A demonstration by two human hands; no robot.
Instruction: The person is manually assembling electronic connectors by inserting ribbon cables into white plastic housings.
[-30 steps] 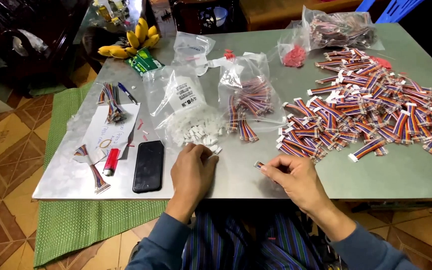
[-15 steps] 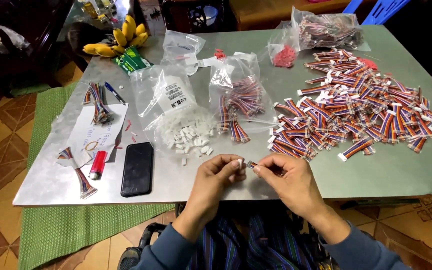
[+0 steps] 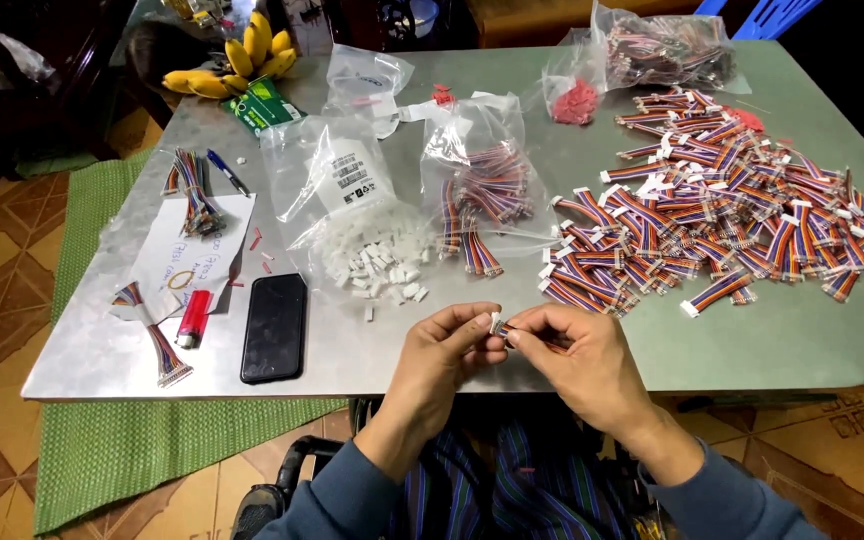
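My left hand (image 3: 447, 350) and my right hand (image 3: 577, 350) meet over the near edge of the grey metal table (image 3: 772, 340). Between their fingertips sits a small white connector (image 3: 495, 322), pinched by the left hand. The right hand holds a short multicoloured ribbon cable (image 3: 537, 340), mostly hidden under its fingers, its end at the connector. Just beyond the hands lies a spill of white connectors (image 3: 382, 265) out of an open clear bag (image 3: 337, 180). A second clear bag with ribbon cables (image 3: 477, 195) lies beside it.
A big heap of finished ribbon cables (image 3: 722, 225) covers the right half. A black phone (image 3: 274, 326), red lighter (image 3: 193, 318), paper sheet (image 3: 184, 255), pen (image 3: 224, 172) and cable bundles (image 3: 157, 345) lie left. Bananas (image 3: 237, 60) and more bags sit at the far edge.
One second ago the hands were apart, the left near the connector pile. They have come together at the table's near edge, and the connector now sits against the cable's end.
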